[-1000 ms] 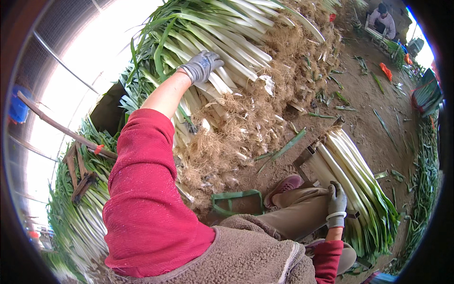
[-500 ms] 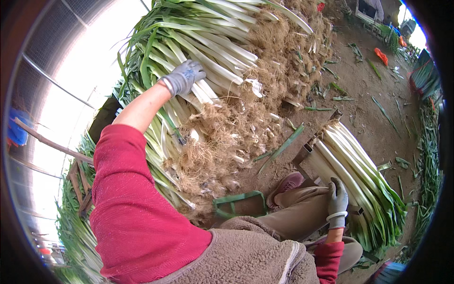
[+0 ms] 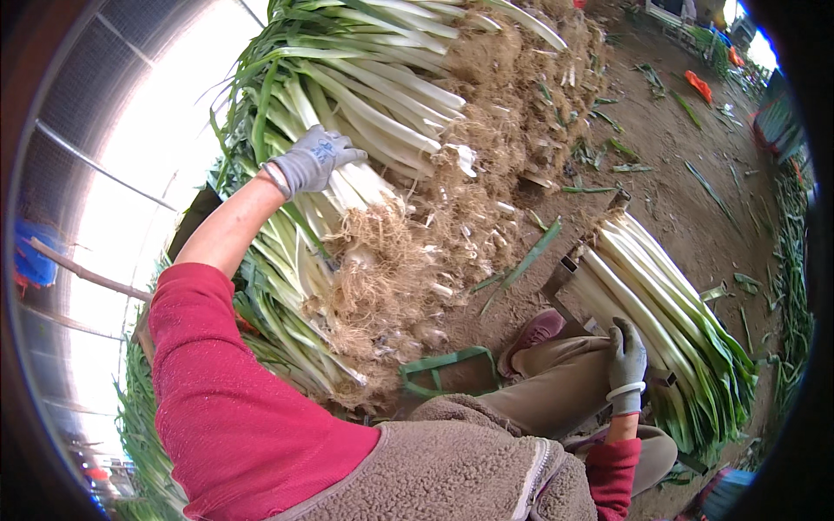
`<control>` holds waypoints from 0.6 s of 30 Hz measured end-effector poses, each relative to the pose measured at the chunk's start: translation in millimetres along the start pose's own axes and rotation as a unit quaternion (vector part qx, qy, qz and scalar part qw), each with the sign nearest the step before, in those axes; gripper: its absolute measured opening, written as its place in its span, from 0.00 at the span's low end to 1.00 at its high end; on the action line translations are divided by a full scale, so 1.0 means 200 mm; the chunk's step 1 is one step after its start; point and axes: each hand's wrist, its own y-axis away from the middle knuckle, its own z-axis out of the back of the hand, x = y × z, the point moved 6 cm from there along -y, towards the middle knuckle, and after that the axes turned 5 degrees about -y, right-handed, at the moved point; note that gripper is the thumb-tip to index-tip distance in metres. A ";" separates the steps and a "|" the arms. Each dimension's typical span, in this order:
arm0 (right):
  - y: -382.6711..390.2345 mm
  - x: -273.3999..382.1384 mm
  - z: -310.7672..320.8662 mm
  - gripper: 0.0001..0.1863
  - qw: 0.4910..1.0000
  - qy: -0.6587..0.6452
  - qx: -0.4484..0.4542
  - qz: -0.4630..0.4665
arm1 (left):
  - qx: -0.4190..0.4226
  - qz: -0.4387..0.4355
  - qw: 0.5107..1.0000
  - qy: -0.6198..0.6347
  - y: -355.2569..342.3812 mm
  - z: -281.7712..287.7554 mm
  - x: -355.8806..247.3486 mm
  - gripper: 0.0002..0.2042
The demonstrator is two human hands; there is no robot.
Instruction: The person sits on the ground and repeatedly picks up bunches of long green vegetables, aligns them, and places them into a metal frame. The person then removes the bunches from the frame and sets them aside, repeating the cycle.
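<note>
My left hand (image 3: 318, 161), in a grey work glove, is closed around a few leeks (image 3: 360, 187) on a big heap. Their white shanks come out below my fingers and end in tangled brown roots (image 3: 369, 247). My right hand (image 3: 625, 360), also gloved and with a white band at the wrist, lies beside my knee, fingers stretched out along the near side of a trimmed leek bundle (image 3: 647, 291). Nothing shows in its grasp. The bundle rests in a low metal frame (image 3: 569, 263), white ends pointing away and green leaves toward me.
A green strap-like frame (image 3: 447, 369) lies on the ground by my shoe (image 3: 532, 334). Cut leaves (image 3: 530, 256) and an orange scrap (image 3: 698, 87) litter the soil. More leek greens (image 3: 790, 304) line the right side. A wooden pole (image 3: 87, 271) stands at left.
My left hand has drawn slightly left and toward me, and the leeks under it have shifted with it. My right hand stays beside the bundle. The whole view has shifted slightly.
</note>
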 end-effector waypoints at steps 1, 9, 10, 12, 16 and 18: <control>0.00 0.01 -0.01 0.16 1.000 0.001 0.000 0.006 | 0.023 0.014 0.999 0.022 0.01 -0.02 0.01 0.34; 0.04 -0.04 0.05 0.16 1.000 -0.006 -0.015 -0.003 | -0.050 0.000 0.999 0.018 0.01 -0.05 0.01 0.23; 0.06 -0.06 0.07 0.16 0.999 -0.026 -0.023 0.005 | -0.070 0.001 0.998 -0.005 0.06 -0.02 0.00 0.20; 0.09 -0.13 0.09 0.15 0.998 -0.060 -0.023 -0.021 | -0.088 -0.025 0.996 0.017 0.15 0.05 -0.05 0.20; 0.13 -0.23 0.12 0.15 0.995 -0.093 -0.036 -0.011 | -0.119 -0.047 0.990 0.053 0.30 0.25 -0.23 0.17; 0.13 -0.24 0.13 0.15 0.995 -0.092 -0.038 -0.010 | -0.135 -0.052 0.985 0.093 0.36 0.35 -0.35 0.15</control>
